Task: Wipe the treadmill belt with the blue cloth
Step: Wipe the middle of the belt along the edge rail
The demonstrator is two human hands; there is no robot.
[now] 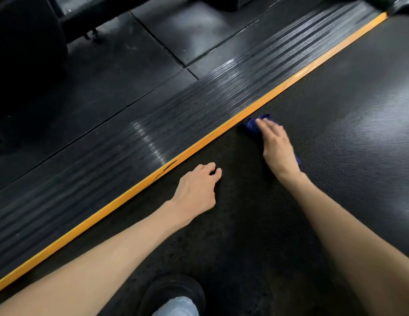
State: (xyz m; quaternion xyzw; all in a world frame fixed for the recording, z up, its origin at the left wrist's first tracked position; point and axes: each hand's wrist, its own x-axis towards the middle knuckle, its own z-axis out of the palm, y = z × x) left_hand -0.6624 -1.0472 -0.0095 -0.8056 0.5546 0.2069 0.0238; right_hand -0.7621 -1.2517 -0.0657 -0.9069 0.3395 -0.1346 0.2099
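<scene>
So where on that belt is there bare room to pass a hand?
The belt is bare to the right of the right hand and beyond the blue cloth, along the orange strip. A narrower bare patch lies between the left hand and the right. It is crowded around the shoe.

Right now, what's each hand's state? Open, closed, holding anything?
Left hand: open, fingers loosely curled, fingertips on the treadmill belt, holding nothing.
Right hand: open, flat fingers pressing the blue cloth onto the belt.
</scene>
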